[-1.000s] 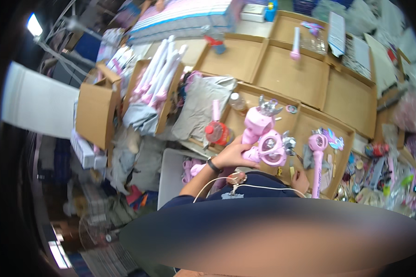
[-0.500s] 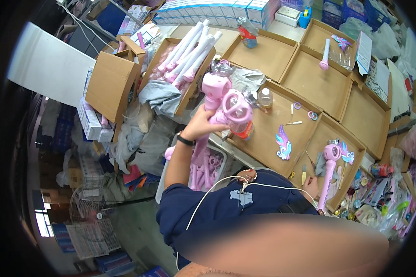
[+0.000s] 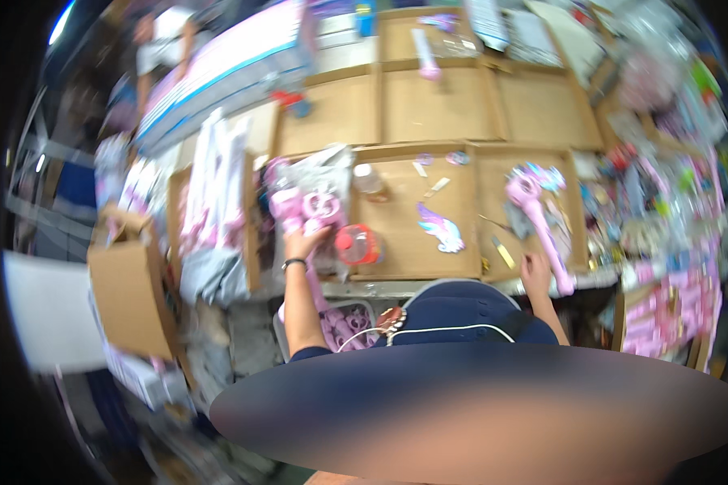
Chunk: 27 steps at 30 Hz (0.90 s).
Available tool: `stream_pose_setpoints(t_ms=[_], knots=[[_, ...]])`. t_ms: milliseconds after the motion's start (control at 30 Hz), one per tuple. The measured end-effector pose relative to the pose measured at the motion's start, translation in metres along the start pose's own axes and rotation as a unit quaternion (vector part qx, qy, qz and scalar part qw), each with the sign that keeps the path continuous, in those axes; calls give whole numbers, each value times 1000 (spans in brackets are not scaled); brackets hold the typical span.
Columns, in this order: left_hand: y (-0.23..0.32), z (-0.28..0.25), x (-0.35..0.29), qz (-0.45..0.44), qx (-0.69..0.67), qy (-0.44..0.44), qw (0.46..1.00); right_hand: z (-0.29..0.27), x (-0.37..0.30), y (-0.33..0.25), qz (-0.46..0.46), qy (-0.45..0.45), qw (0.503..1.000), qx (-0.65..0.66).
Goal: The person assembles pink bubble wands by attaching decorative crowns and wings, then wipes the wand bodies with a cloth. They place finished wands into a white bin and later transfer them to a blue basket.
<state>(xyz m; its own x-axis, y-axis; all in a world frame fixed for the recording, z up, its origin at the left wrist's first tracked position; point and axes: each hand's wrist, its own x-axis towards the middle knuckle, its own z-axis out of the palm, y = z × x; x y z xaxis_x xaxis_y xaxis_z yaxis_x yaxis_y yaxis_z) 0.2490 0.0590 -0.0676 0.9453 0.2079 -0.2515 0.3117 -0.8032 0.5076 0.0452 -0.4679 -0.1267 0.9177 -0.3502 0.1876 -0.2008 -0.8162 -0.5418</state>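
Two pink wands (image 3: 286, 206) are held in left hand (image 3: 305, 242), just left of red-capped bottle (image 3: 359, 245); bottle could be toppled if wands are swung right. Winged piece (image 3: 439, 229) is laid between hands. Right hand (image 3: 535, 275) is blurred; grip cannot be told. Third wand (image 3: 544, 234) alongside, laid over edge of cardboard tray (image 3: 493, 182), could be knocked off by nudge.

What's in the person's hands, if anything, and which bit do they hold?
The left hand holds pink toy wands, gripped just below their big heads. Whether the right hand holds anything is too blurry to tell.
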Motion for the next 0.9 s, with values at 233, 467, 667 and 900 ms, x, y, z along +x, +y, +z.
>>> stream_pose_setpoints(t_ms=[233, 467, 667, 900], knots=[[-23, 23, 17, -54, 47, -28, 997, -46, 17, 11, 89, 76, 974, -193], [45, -10, -49, 47, 8, 220, 974, -56, 42, 23, 195, -151, 964, -103], [166, 12, -162, 192, -460, -33, 866, -75, 39, -42, 187, -101, 953, 215], [294, 86, -151, 63, -688, -369, 621, -107, 67, -148, 78, -218, 860, 454]])
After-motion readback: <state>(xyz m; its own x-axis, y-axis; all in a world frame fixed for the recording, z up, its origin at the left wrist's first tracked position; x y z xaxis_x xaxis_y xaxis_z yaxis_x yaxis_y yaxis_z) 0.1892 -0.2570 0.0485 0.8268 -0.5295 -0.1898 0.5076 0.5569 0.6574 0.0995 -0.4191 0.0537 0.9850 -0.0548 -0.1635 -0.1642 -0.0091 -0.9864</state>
